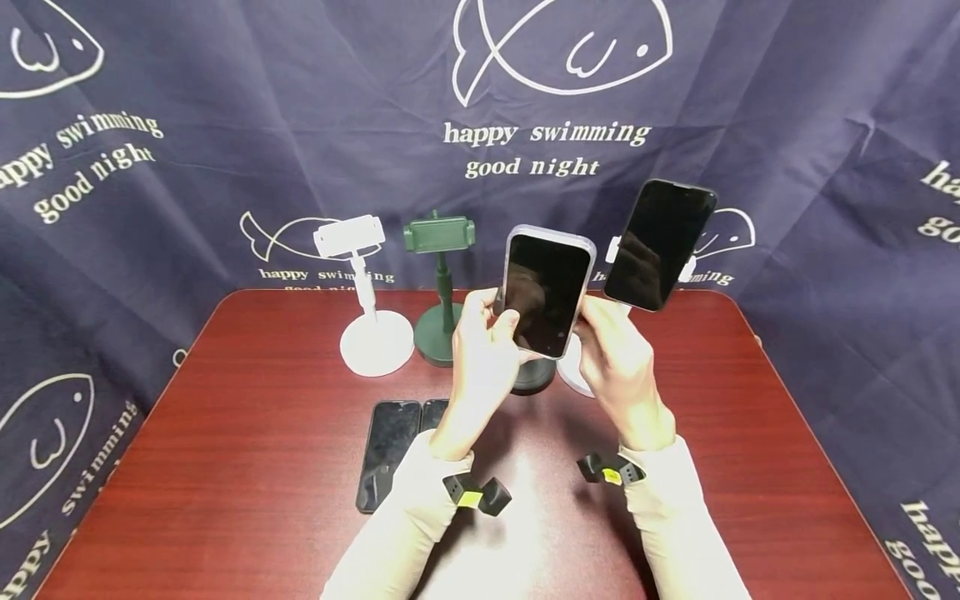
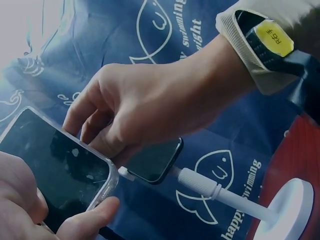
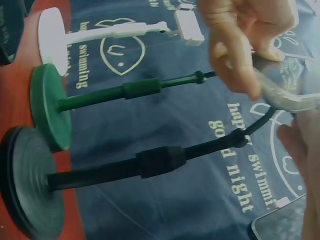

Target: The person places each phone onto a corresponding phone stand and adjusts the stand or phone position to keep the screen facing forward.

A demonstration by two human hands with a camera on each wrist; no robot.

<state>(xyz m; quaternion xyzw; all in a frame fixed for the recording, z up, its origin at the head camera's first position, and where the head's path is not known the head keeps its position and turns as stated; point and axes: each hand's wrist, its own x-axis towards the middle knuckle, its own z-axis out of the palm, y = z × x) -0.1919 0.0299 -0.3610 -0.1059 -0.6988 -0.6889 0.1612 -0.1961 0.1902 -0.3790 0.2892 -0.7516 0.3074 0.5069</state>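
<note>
A smartphone (image 1: 547,292) in a clear, pale lilac-edged case is held up over the table, screen toward me and leaning slightly right. My left hand (image 1: 476,354) grips its lower left side, thumb across the screen's edge. On the opposite side my right hand (image 1: 622,358) holds the phone's right edge, with its fingers curled behind. The head of a black phone stand (image 3: 160,161) is hidden behind the phone; its pole rises toward the phone in the right wrist view. Just right of my right hand, another smartphone (image 1: 662,246) sits tilted in a white stand (image 2: 200,182).
To the left stand a white phone stand (image 1: 377,342) and a green phone stand (image 1: 442,235), both with bare clamps. Two dark phones, one of them a black phone (image 1: 390,450), lie on the red-brown table (image 1: 247,450) beside my left forearm. A blue printed curtain (image 1: 330,100) hangs behind.
</note>
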